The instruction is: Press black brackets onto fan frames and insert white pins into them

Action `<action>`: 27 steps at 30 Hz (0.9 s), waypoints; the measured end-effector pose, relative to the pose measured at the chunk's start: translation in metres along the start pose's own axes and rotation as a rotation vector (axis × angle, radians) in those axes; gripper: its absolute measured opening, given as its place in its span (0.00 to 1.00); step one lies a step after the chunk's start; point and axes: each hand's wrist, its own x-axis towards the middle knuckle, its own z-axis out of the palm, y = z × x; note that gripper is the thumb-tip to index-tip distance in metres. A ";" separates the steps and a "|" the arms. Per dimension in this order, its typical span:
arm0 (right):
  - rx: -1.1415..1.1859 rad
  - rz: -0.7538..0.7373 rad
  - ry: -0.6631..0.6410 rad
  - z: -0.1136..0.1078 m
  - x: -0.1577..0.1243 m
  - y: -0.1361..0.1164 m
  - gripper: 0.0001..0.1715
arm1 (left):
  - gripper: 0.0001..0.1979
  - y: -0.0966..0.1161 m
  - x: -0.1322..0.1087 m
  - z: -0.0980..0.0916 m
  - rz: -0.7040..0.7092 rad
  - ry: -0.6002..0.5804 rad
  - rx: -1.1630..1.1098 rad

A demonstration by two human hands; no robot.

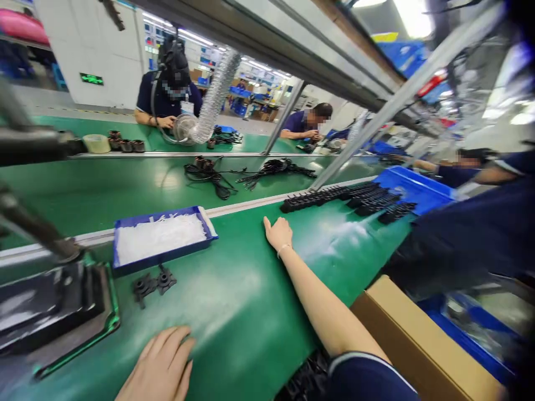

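Note:
My left hand [161,365] is low in the view, back up over the green bench, its fingers stretched out and holding nothing. Just beyond it lie two small black plastic parts [154,283] with round hubs. My right hand [279,233] reaches out to the middle of the bench, thumb apart, the other fingers bent down and hidden behind the knuckles. No object shows in it. Nearest to it is a long row of black parts [313,199], with shorter rows [371,201] of similar pieces to the right.
A blue tray of white strips [163,238] stands beyond the two parts. Dark fixtures [50,306] sit at left. A blue bin [418,186] and a cardboard box [422,334] are at right. Bundled black cables [276,171] lie beyond the rail. Co-workers sit across and at right.

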 end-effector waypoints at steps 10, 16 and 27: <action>0.545 -0.955 -0.415 -0.014 -0.221 -0.144 0.26 | 0.15 0.026 0.004 -0.027 -0.207 -0.275 -0.148; 0.702 -0.977 -0.440 0.000 -0.222 -0.171 0.18 | 0.30 0.016 -0.037 -0.108 -0.345 -0.247 0.089; 0.668 -0.867 -0.535 -0.011 -0.239 -0.148 0.24 | 0.25 -0.066 -0.177 -0.211 -0.874 -0.307 0.103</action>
